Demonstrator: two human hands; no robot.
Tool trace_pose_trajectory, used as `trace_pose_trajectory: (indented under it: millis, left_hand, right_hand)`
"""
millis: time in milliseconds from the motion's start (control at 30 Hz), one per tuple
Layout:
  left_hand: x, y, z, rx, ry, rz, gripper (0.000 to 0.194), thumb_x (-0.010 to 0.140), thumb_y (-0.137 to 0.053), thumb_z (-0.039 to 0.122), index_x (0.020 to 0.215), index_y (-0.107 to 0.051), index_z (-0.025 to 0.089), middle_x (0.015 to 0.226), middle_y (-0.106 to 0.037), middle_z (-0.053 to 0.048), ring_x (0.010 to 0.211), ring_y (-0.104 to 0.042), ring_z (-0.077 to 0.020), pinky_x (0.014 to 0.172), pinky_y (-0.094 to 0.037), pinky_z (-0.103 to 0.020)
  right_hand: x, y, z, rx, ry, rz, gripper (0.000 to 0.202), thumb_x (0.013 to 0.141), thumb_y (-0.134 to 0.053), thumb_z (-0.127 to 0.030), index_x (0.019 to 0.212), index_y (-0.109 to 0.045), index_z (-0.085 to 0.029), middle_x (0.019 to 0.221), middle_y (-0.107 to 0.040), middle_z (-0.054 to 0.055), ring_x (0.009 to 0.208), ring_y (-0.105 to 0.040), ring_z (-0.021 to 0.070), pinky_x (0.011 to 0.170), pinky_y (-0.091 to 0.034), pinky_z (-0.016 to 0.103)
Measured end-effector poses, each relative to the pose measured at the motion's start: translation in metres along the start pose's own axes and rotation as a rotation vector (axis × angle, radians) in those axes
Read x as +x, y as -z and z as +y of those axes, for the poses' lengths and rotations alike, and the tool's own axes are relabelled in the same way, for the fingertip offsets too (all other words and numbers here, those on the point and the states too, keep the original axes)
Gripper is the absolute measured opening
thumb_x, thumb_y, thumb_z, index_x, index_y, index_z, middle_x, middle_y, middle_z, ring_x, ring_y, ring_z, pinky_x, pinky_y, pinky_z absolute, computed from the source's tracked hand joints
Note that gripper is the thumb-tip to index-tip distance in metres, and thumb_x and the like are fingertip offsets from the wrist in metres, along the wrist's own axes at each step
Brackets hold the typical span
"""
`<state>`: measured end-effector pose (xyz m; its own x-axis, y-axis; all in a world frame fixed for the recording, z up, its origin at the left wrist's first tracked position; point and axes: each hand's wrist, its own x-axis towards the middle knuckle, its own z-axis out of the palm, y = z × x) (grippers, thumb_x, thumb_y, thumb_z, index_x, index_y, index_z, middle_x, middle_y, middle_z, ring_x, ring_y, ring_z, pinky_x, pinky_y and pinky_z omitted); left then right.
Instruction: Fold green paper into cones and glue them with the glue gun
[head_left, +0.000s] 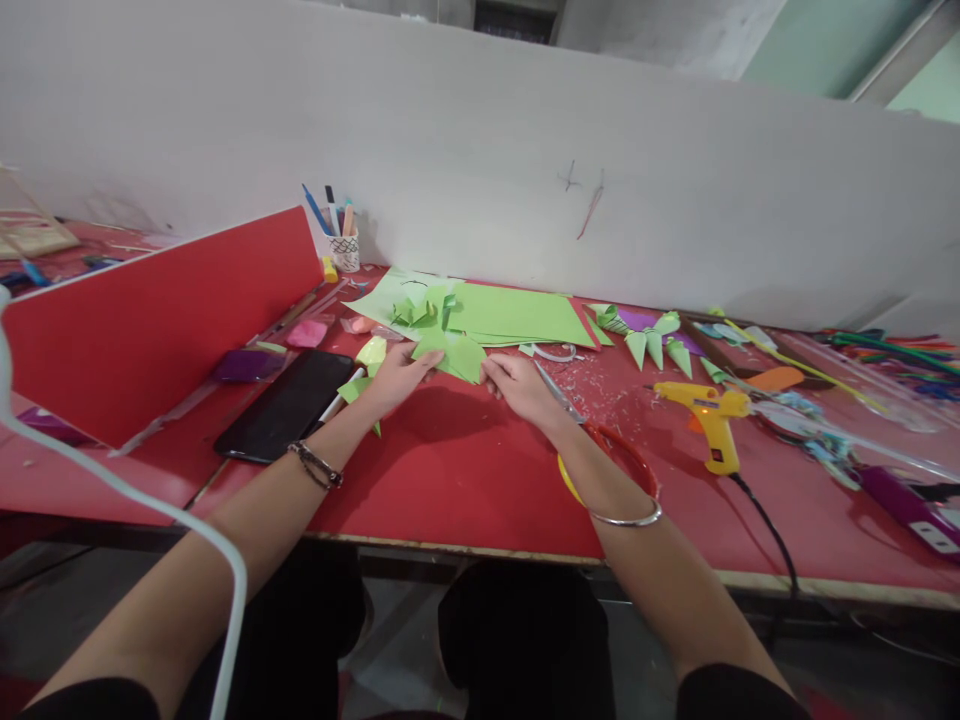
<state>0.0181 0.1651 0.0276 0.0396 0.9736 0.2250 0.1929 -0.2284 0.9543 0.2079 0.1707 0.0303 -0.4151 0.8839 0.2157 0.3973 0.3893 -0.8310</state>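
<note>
We are holding a green paper piece (461, 357) over the middle of the desk (457, 480), on the near side of the green sheets (525, 312). If we are pulling its two ends unevenly, it could be creasing or tearing, as it looks flimsy. Our right forearm is passing over the scissors (564, 400), so a sideways sweep could be dragging them along. The glue gun (709, 410) is lying farther right, its nozzle pointing left; we cannot tell whether it is hot, but brushing it could be risking a burn. Both arms are reaching forward and converging. Our left hand (405, 375) is pinching the paper's left side in a closed grip; our right hand (521, 385) is pinching its right corner between thumb and fingers.
</note>
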Motion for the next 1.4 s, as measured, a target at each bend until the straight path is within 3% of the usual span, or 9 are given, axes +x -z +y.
trace_pose_trajectory:
  millis: [167,333,533,733,900,1067,1200,1400]
  left_hand:
    - [0.000,0.000,-0.002,0.025,0.013,-0.053,0.029,0.065,-0.057,0.042,0.056,-0.048,0.016,0.048,-0.045,0.004,0.045,-0.039,-0.0064,0.046,-0.031,-0.020]
    - [0.000,0.000,-0.003,0.037,0.008,-0.060,0.029,0.067,-0.056,0.041,0.055,-0.048,0.015,0.047,-0.044,0.004,0.045,-0.038,-0.0062,0.045,-0.031,-0.019]
    - [0.000,0.001,-0.005,0.037,-0.011,-0.075,0.029,0.068,-0.055,0.040,0.054,-0.047,0.016,0.047,-0.043,0.004,0.045,-0.038,-0.0062,0.046,-0.029,-0.020]
    - [-0.001,0.000,-0.001,0.040,0.009,-0.089,0.030,0.067,-0.055,0.040,0.052,-0.045,0.016,0.046,-0.042,0.004,0.045,-0.036,-0.0064,0.046,-0.029,-0.020]
    - [-0.001,0.000,-0.002,0.040,0.008,-0.099,0.030,0.067,-0.055,0.041,0.053,-0.046,0.016,0.047,-0.042,0.004,0.045,-0.037,-0.0071,0.047,-0.030,-0.021]
    - [0.000,0.001,-0.005,0.033,-0.005,-0.106,0.030,0.068,-0.055,0.041,0.054,-0.047,0.016,0.048,-0.043,0.004,0.045,-0.037,-0.0067,0.047,-0.029,-0.020]
    - [0.000,0.002,-0.005,0.053,-0.024,-0.103,0.031,0.070,-0.056,0.040,0.052,-0.046,0.016,0.047,-0.043,0.004,0.045,-0.038,-0.0064,0.046,-0.030,-0.020]
    - [0.000,0.002,-0.007,0.078,-0.038,-0.122,0.032,0.071,-0.054,0.041,0.053,-0.046,0.016,0.048,-0.043,0.004,0.045,-0.037,-0.0067,0.046,-0.029,-0.021]
  right_hand:
    - [0.002,0.000,0.002,0.044,0.036,0.097,0.019,0.078,-0.048,-0.034,0.069,-0.050,-0.017,0.058,-0.051,-0.003,0.052,-0.045,0.0086,0.054,-0.037,0.022]
    - [0.001,-0.001,0.000,0.121,0.007,0.080,0.013,0.070,-0.055,-0.028,0.073,-0.053,-0.016,0.066,-0.057,0.000,0.059,-0.051,0.0099,0.059,-0.042,0.024]
    - [-0.001,0.000,-0.007,0.078,-0.025,0.001,0.020,0.077,-0.049,-0.032,0.068,-0.056,-0.015,0.060,-0.059,0.000,0.048,-0.050,0.0085,0.052,-0.040,0.022]
    - [-0.001,0.001,-0.008,0.065,-0.013,0.004,0.034,0.082,-0.040,-0.039,0.057,-0.048,-0.017,0.051,-0.053,-0.001,0.046,-0.048,0.0082,0.050,-0.038,0.021]
    - [0.000,-0.001,-0.003,0.047,0.030,0.087,0.020,0.072,-0.055,-0.035,0.065,-0.048,-0.017,0.060,-0.053,-0.002,0.055,-0.048,0.0094,0.055,-0.039,0.023]
    - [0.001,-0.003,0.000,0.118,0.026,0.037,0.012,0.068,-0.056,-0.026,0.072,-0.054,-0.016,0.067,-0.057,0.000,0.063,-0.053,0.0114,0.063,-0.043,0.025]
    - [-0.001,-0.001,-0.004,0.125,-0.020,-0.019,0.014,0.071,-0.054,-0.027,0.075,-0.059,-0.015,0.062,-0.058,0.000,0.058,-0.053,0.0105,0.061,-0.042,0.025]
    - [-0.004,-0.001,-0.010,0.131,-0.039,-0.041,0.034,0.080,-0.043,-0.041,0.059,-0.052,-0.016,0.053,-0.053,0.000,0.050,-0.049,0.0096,0.053,-0.039,0.023]
